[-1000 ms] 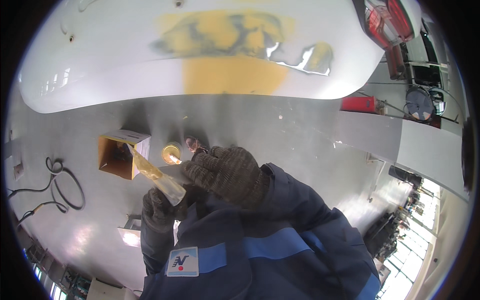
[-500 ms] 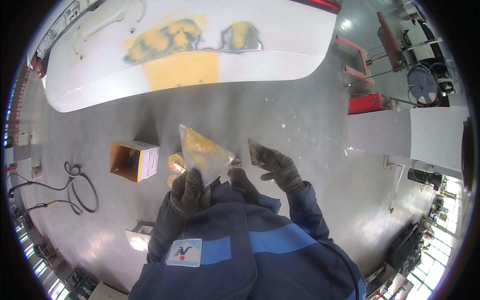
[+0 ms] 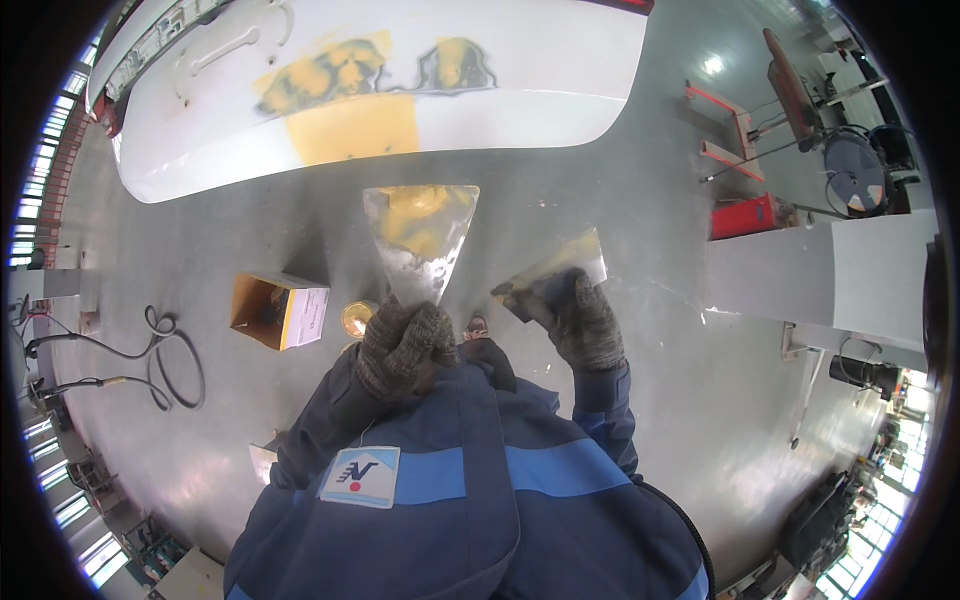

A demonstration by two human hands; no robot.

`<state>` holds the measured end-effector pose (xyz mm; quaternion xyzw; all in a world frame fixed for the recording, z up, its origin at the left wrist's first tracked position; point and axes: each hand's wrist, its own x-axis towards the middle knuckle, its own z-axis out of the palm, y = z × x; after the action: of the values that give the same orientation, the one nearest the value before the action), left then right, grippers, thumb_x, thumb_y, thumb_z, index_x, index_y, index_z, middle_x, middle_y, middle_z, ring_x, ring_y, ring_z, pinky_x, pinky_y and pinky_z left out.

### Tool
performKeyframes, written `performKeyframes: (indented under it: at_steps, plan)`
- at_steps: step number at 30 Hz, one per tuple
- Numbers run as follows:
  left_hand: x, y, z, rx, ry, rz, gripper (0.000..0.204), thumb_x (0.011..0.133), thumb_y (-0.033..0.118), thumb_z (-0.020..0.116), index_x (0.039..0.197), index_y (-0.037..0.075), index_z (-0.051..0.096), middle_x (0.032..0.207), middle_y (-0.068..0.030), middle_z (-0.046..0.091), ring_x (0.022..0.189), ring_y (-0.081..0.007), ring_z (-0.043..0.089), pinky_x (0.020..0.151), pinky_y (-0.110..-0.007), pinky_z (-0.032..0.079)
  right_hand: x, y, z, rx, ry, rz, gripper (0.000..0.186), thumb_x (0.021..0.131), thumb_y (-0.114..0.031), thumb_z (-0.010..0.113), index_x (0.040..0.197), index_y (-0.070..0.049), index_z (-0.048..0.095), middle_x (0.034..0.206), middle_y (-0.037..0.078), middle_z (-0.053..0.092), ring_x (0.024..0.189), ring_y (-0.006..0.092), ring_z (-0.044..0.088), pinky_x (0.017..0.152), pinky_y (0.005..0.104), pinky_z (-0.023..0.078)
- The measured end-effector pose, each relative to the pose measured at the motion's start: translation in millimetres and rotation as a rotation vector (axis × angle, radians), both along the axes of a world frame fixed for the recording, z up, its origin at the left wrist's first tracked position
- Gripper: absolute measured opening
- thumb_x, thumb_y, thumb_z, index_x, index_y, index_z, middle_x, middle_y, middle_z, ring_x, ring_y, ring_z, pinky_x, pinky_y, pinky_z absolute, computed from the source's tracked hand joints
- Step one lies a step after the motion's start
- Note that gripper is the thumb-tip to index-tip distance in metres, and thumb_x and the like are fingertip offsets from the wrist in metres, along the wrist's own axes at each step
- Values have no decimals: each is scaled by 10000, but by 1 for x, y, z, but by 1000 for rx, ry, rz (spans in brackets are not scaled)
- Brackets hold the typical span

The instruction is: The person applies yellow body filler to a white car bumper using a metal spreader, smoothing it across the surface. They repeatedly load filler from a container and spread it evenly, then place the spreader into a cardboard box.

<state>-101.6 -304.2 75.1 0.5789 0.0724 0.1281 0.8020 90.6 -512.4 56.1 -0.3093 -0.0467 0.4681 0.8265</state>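
Observation:
A broad, flared metal putty knife [image 3: 425, 245] is gripped at its narrow end by my gloved left hand [image 3: 405, 345]. Yellow filler is smeared over its wide far part. In my gloved right hand [image 3: 580, 315] I hold a smaller flat scraper [image 3: 565, 258], tilted, with a yellowish smear along its blade. The two tools are apart. Ahead stands a white car body panel [image 3: 540, 120], bearing yellow filler patches [image 3: 355, 130] with grey sanded rims. An opened round tin [image 3: 358, 318] with yellow inside is on the floor beside my left hand.
An open cardboard box [image 3: 280, 310] stands on the floor to the left, with a looped hose [image 3: 165, 355] beyond it. At the right are a grey cabinet [image 3: 800, 280], a red box [image 3: 742, 216] and an orange-red stand [image 3: 735, 130].
My left hand has turned the putty knife so its wide end points away from me. The right hand's scraper has swung rightward, showing its blade. The view has shifted slightly.

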Motion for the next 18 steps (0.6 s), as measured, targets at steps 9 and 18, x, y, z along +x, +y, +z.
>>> performKeyframes:
  at_steps: [9, 18]
  plan:
    - [-13, -7, 3, 399, 93, 72, 432, 867, -101, 649, 1290, -69, 569, 1044, -154, 661, 782, -183, 680, 649, -323, 581, 12, -4, -18, 107, 304, -257, 670, 1020, -436, 628, 1464, 10, 397, 1451, 231, 484, 1338, 476, 493, 1165, 597, 430]
    - [-12, -18, 10, 70, 243, 75, 183, 1087, 168, 516, 1199, 29, 556, 806, -98, 629, 655, -183, 631, 560, -316, 531, 7, -4, 26, 32, -142, -410, 771, 1019, -454, 620, 1557, -14, 286, 1554, 232, 363, 1410, 481, 409, 1172, 685, 369]
